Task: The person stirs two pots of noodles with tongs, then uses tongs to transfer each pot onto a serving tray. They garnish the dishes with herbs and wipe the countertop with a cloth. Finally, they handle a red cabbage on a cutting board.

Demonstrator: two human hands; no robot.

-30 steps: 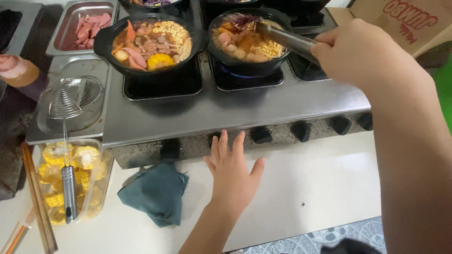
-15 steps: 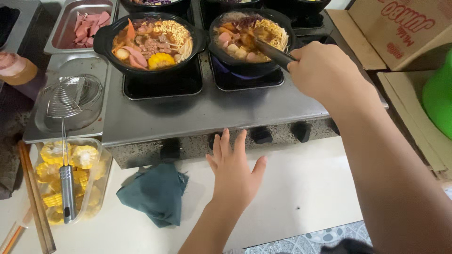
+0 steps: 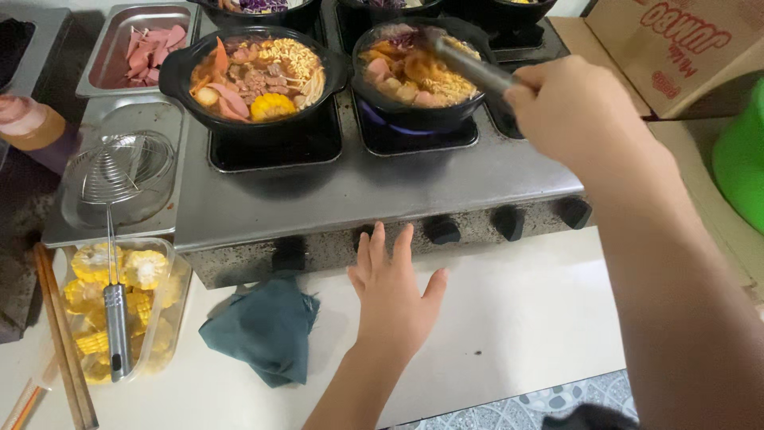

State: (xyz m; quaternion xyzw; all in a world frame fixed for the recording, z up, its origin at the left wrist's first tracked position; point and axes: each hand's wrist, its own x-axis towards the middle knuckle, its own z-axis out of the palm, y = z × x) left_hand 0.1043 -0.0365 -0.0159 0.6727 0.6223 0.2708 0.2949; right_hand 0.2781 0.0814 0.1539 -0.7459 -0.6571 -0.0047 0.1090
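Observation:
My right hand (image 3: 574, 107) grips metal tongs (image 3: 469, 65) whose tips reach into the right black clay pot (image 3: 414, 73), filled with noodles, tofu and vegetables, over a blue flame. My left hand (image 3: 391, 295) lies flat and open on the white counter, fingertips close to the stove's black knobs (image 3: 442, 231). A second black pot (image 3: 253, 80) with noodles, meat, carrot and a corn piece sits on the left burner of the steel stove (image 3: 350, 187).
A dark teal cloth (image 3: 263, 330) lies left of my left hand. A wire skimmer (image 3: 118, 239) rests across a clear tub of corn pieces (image 3: 171, 299). Steel tray of sliced sausage (image 3: 159, 20), chopsticks (image 3: 60, 342), a cardboard box (image 3: 676, 48), a green bucket (image 3: 740, 159).
My right hand has swung the tongs left and down, from above the right pot's rim into the food. My left hand has stayed on the counter.

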